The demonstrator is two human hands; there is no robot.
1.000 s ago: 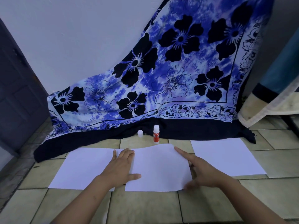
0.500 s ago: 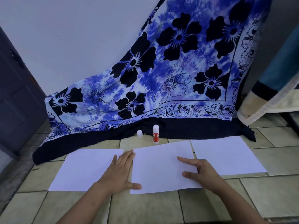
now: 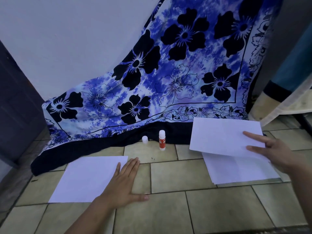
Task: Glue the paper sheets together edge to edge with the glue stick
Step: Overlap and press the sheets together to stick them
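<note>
Beyond the left hand [image 3: 125, 188] and right hand [image 3: 276, 154] stands the glue stick [image 3: 162, 141].

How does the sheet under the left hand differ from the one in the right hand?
The left sheet lies flat on the floor; the raised sheet is lifted off it, over a third sheet. The left hand rests flat on the left sheet; the right hand holds the raised sheet. Both are white.

left sheet [image 3: 89, 178]: white, flat on the tiles, 8 o'clock of glue stick
glue stick [image 3: 162, 141]: white, red label, upright, uncapped
cap [image 3: 145, 139]: white, just beside, 9 o'clock of the stick
lifted sheet [image 3: 222, 137]: white, tilted, raised, 3 o'clock
right sheet [image 3: 236, 169]: flat beneath it, partly covered
</note>
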